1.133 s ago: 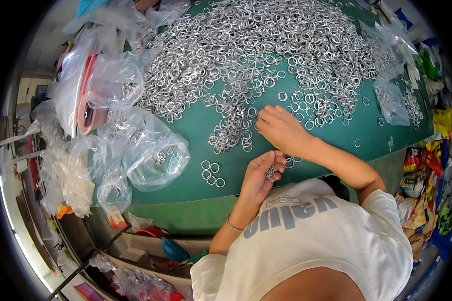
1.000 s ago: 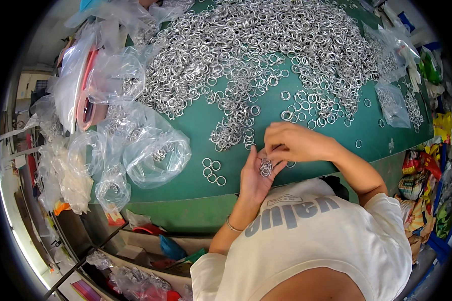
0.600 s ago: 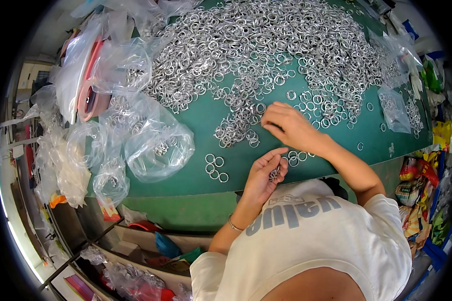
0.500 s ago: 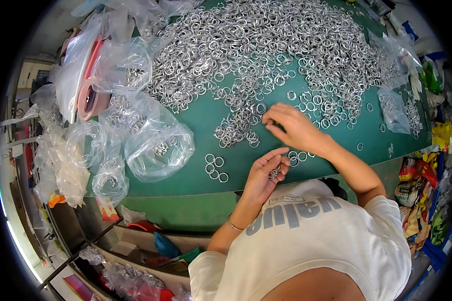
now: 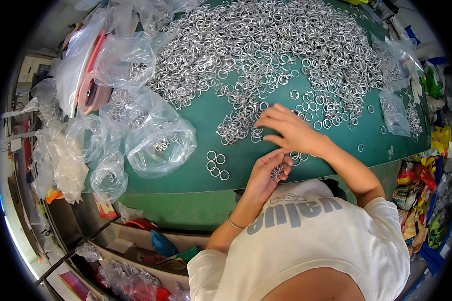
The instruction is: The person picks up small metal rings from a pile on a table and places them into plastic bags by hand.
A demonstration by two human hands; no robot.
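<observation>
**A:** Head cam, looking straight down at a green table (image 5: pixel 201 120) absolutely buried in metal rings (image 5: pixel 266 45). What are the hands up to?

**B:** Left hand (image 5: pixel 266 173) sits at the near table edge, fingers curled around a small stack of rings (image 5: pixel 276 172), so that one's clenched on something for sure. Right hand (image 5: pixel 289 131) is just past it, palm down, fingers spread and reaching toward the heap's near fringe. Can't tell if it has a ring pinched or not (the fingertips sit right over the clutter).

**A:** So the stack is basically at the table's front edge?

**B:** Yep, held in the left hand, just under the right wrist. A few loose rings lie between the two hands, and a little cluster (image 5: pixel 216 164) sits apart on bare green, left of the left hand.

**A:** What's all the plastic?

**B:** Clear bags (image 5: pixel 158 138) bunched along the left side, some with rings inside, one right by that little cluster. More bags (image 5: pixel 394 113) on the far right. There's a pink thing (image 5: pixel 88 90) under the plastic on the left, can't make out what it is. Thin bracelet (image 5: pixel 230 221) on the left wrist too.
</observation>
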